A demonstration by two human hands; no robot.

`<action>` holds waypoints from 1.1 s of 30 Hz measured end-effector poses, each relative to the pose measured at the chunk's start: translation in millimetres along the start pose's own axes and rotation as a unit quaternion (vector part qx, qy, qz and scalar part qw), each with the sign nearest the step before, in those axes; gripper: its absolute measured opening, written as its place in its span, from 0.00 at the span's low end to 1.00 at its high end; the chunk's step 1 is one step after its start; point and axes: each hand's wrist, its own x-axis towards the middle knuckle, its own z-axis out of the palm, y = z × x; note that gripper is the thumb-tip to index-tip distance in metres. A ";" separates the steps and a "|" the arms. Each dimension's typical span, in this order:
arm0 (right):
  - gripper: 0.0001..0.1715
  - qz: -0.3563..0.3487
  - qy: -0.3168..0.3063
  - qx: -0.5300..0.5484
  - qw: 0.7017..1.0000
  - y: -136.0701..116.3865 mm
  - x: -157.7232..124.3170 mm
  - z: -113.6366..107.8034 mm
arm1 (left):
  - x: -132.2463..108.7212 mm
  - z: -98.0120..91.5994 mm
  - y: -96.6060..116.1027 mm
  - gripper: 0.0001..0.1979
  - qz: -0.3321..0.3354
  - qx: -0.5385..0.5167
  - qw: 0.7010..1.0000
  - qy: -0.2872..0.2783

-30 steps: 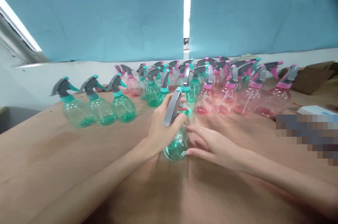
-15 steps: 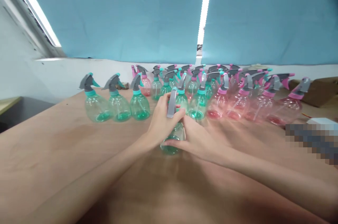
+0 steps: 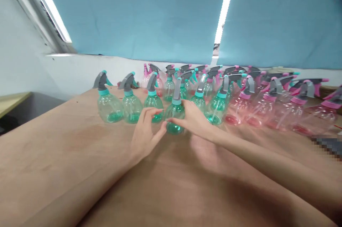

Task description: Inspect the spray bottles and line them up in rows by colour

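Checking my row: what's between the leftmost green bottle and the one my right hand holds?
In the head view, two green bottles, one partly behind your left hand.

2 forearms (image 3: 253, 155) angle inward;
left hand (image 3: 144, 134) is loosely cupped, thumb and fingers apart; right hand (image 3: 197, 120) curls in a grip, thumb pointing left.

Translucent green round plastic spray bottles (image 3: 109, 107), near row: six, left to middle
Translucent pink round plastic spray bottles (image 3: 287, 113), near row: four, right
Mixed green and pink spray bottles (image 3: 169, 89), far rows: several, overlapping too much for exact count
Bare hands (image 3: 143, 133): two
Glowing white strips (image 3: 226, 6): two, far left and far middle
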 end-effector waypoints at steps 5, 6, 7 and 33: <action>0.44 0.032 0.030 -0.017 0.999 7.6 15.5 10.8 | -14.8 9.8 -3.3 0.09 0.000 0.012 0.997 -0.078; 0.44 0.032 0.035 -0.022 0.999 8.5 17.3 11.7 | -16.0 11.3 -1.5 0.08 -0.002 0.011 0.996 -0.088; 0.43 0.031 0.038 -0.028 0.998 9.1 18.9 12.2 | -17.0 12.3 0.6 0.07 -0.004 0.011 0.995 -0.098; 0.33 0.012 0.088 -0.070 0.994 0.6 -6.9 -29.0 | -17.7 10.9 8.8 0.06 -0.068 -0.038 0.979 -0.186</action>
